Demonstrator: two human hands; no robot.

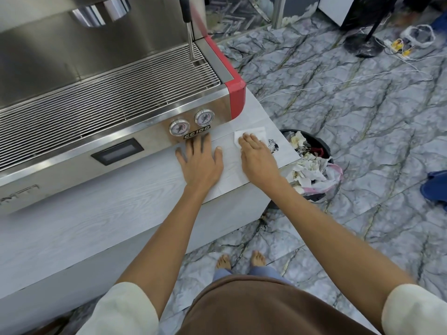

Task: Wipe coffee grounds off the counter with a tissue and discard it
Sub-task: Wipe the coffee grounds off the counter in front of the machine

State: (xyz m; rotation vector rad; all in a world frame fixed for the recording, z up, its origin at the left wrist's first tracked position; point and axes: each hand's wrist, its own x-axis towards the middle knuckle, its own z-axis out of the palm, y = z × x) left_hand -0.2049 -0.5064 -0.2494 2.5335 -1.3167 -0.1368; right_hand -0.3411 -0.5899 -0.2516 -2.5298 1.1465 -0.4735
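The marble-patterned floor fills the right side of the shot, and against it the big steel espresso machine takes up the upper left, red trim on its corner, two round gauges on its front. It sits on the pale wood-grain counter, which runs out to a corner on the right. Just past that corner, down on the floor, stands the black bin, piled with crumpled white paper that spills over its rim.

Now to the hands. The left hand lies flat on the counter, palm down, fingers spread wide, the tips right up against the base of the machine below the gauges. It holds nothing. Just beside it, the right hand presses down flat on the white tissue, fingers together and stretched out on top of it; no pinch, just a flat palm. The tissue lies spread on the counter near the corner, its far edge showing beyond the fingertips.

And smallest of all, the coffee grounds: a dark smear on the counter, just to the right of the right hand, between the tissue and the counter's edge above the bin.
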